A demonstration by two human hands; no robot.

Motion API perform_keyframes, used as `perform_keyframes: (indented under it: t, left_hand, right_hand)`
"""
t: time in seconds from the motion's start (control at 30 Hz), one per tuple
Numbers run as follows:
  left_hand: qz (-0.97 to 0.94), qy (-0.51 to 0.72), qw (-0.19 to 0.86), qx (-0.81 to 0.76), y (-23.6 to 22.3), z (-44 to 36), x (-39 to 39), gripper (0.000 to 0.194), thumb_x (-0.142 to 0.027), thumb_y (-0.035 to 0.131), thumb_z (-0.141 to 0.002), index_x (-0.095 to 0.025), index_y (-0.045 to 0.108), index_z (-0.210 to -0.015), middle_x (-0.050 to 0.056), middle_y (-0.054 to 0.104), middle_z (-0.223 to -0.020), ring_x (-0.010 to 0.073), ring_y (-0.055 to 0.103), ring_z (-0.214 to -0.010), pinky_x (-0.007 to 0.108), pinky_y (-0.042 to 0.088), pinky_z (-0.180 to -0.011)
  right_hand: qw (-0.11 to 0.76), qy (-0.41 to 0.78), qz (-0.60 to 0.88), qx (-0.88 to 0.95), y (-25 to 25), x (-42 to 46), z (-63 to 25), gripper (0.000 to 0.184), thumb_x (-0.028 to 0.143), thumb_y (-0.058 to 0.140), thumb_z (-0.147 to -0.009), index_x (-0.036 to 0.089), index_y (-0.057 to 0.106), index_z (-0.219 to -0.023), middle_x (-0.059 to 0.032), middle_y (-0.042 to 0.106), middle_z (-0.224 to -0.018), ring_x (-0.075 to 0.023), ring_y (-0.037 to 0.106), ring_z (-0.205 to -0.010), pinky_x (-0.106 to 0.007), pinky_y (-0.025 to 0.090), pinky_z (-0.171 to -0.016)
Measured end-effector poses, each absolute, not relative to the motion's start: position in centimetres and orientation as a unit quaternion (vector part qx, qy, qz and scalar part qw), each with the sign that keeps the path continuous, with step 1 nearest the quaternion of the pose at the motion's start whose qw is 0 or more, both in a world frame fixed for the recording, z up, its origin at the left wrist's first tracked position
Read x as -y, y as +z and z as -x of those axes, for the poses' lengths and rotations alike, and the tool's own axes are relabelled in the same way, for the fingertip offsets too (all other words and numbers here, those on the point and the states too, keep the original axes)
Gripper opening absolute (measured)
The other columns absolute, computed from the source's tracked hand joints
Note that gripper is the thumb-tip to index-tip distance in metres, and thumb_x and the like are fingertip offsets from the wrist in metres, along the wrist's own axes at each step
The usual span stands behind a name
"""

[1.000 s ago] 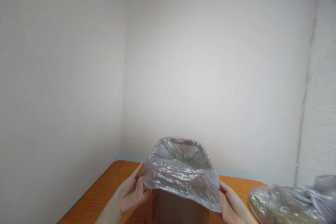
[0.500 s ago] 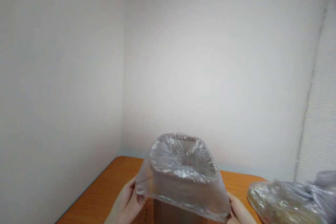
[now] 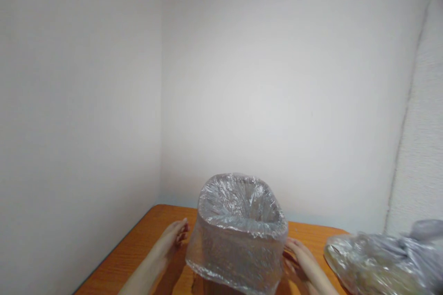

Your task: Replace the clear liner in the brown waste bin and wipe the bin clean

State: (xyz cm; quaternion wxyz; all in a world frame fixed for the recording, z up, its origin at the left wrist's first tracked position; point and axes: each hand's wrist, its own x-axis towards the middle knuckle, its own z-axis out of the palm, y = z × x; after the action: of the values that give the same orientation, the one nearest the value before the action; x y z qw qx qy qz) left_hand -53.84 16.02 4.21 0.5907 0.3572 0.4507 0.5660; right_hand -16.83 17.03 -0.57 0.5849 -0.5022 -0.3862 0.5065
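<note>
A clear plastic bag (image 3: 238, 235) lines a brown square bin (image 3: 216, 289) and hangs down around its outside, hiding most of the walls. Only a strip of brown shows below the bag's lower hem. My left hand (image 3: 175, 236) rests just left of the bag, fingers loosely curled and holding nothing. My right hand (image 3: 297, 258) sits against the bag's right side, fingers apart, with no grip on the plastic that I can see.
An orange wood-grain table (image 3: 159, 230) runs into the corner of white walls (image 3: 277, 78). At the right, a crumpled bundle of plastic bags (image 3: 377, 258) with a yellowish tint lies at the frame's edge.
The bag has dropped down over the bin's rim and now sits snugly around it. Both hands have let go and moved down beside the bin.
</note>
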Motion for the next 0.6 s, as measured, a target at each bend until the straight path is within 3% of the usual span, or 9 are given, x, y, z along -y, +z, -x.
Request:
perform_keyframes:
  t: [0.13, 0.33, 0.4, 0.6]
  left_hand:
    - [-0.44, 0.584, 0.461, -0.503, 9.5, 55.7, -18.2, 0.041, -0.05, 0.083, -0.06, -0.018, 0.064, -0.077, -0.006, 0.062, -0.062, 0.0095, 0.052, -0.056, 0.02, 0.029, -0.053]
    - [-0.581, 0.454, 0.42, -0.529, 14.8, 52.3, -19.6, 0.049, -0.064, 0.073, -0.063, -0.016, 0.064, -0.06, -0.002, 0.058, -0.051, 0.0125, 0.046, -0.051, 0.024, 0.026, -0.053]
    - [-0.6, 0.425, 0.416, -0.536, 15.3, 51.2, -19.5, 0.051, -0.066, 0.073, -0.063, -0.016, 0.063, -0.058, -0.003, 0.055, -0.049, 0.0126, 0.044, -0.051, 0.025, 0.026, -0.053]
    - [-0.614, 0.397, 0.415, -0.541, 15.5, 50.8, -16.6, 0.055, -0.066, 0.07, -0.065, -0.013, 0.069, -0.078, -0.001, 0.06, -0.063, 0.0144, 0.048, -0.059, 0.025, 0.031, -0.056]
  right_hand:
    - [0.604, 0.423, 0.52, 0.432, 4.4, -18.1, 13.9, 0.034, 0.05, 0.077, -0.056, 0.022, 0.063, -0.071, -0.0032, 0.069, -0.073, -0.0193, 0.061, -0.074, -0.029, 0.046, -0.064]
    - [0.524, 0.449, 0.47, 0.55, 11.1, -17.4, 15.8, 0.033, 0.049, 0.072, -0.067, 0.018, 0.069, -0.081, -0.0043, 0.069, -0.068, -0.0197, 0.06, -0.066, -0.03, 0.043, -0.059]
    - [0.496, 0.454, 0.468, 0.573, 12.3, -16.8, 17.1, 0.036, 0.049, 0.072, -0.068, 0.018, 0.07, -0.087, -0.0036, 0.069, -0.069, -0.0201, 0.06, -0.069, -0.03, 0.043, -0.06]
    - [0.487, 0.47, 0.472, 0.565, 12.5, -14.2, 17.5, 0.051, 0.055, 0.071, -0.071, 0.017, 0.063, -0.105, -0.0061, 0.071, -0.09, -0.0229, 0.064, -0.088, -0.03, 0.048, -0.071]
